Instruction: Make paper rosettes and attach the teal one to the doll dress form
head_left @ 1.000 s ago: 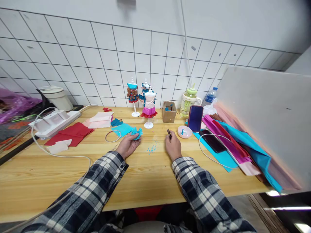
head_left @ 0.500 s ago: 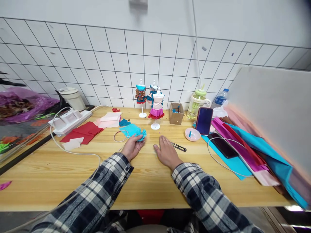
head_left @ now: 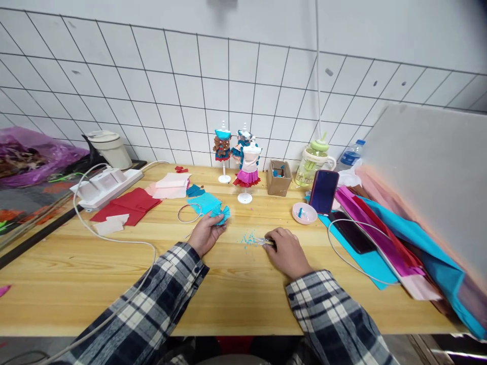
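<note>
Between the thumb and fingers of my left hand (head_left: 206, 234) is a gathered blue piece (head_left: 221, 215), its pleated edge fanned out. My right hand (head_left: 288, 252) lies on the table with its fingers closed round small thread snips (head_left: 262, 241), whose tips point left. Tiny blue scraps (head_left: 249, 238) are scattered at the snips' tips. A flat blue sheet (head_left: 204, 203) lies just behind my left hand, beside a thin round hoop (head_left: 189, 213).
Three small dressed mannequins stand at the back, the nearest (head_left: 251, 165) in pink. Right of them are a cardboard box (head_left: 279, 186), a pink bowl (head_left: 304, 213) and an upright phone (head_left: 323, 191). A power strip (head_left: 110, 187) and white cable lie left.
My right hand has moved right and taken hold of the snips. The blue scraps on the table are now uncovered. My left hand keeps the blue piece, and the view has shifted slightly.
</note>
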Action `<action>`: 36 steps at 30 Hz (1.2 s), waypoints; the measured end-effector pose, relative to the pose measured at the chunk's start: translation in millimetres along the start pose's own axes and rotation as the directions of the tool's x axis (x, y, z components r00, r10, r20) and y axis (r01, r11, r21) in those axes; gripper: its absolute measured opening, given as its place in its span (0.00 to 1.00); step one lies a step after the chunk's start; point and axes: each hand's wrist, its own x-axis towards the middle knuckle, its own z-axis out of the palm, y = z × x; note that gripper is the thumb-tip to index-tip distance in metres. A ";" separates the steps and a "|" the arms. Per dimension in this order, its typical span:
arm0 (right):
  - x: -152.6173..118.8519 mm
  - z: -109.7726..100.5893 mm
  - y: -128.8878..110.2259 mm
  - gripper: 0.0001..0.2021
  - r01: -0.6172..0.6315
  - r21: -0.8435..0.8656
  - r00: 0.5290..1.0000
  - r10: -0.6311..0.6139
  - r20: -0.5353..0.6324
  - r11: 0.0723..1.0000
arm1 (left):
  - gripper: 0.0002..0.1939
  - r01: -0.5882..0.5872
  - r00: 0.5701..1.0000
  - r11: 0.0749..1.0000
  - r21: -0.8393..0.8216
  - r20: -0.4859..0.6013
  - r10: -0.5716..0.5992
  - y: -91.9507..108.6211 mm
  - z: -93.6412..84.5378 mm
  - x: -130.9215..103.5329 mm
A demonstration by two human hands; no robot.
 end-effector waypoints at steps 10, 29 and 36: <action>1.4 -9.2 19.7 0.09 -0.288 0.060 0.944 0.294 -0.150 0.956 | 0.10 -0.009 1.000 0.999 -0.044 -0.012 0.008 4.6 -4.0 0.8; 3.4 23.2 -47.7 0.31 0.223 0.248 0.967 -0.246 0.068 0.943 | 0.17 0.041 0.999 0.993 -0.113 -0.002 -0.041 2.7 -12.1 7.8; 96.7 30.0 -20.2 0.31 0.123 0.076 0.972 -0.135 0.190 0.990 | 0.14 0.044 0.999 0.988 -0.150 -0.002 -0.045 2.4 -17.8 3.4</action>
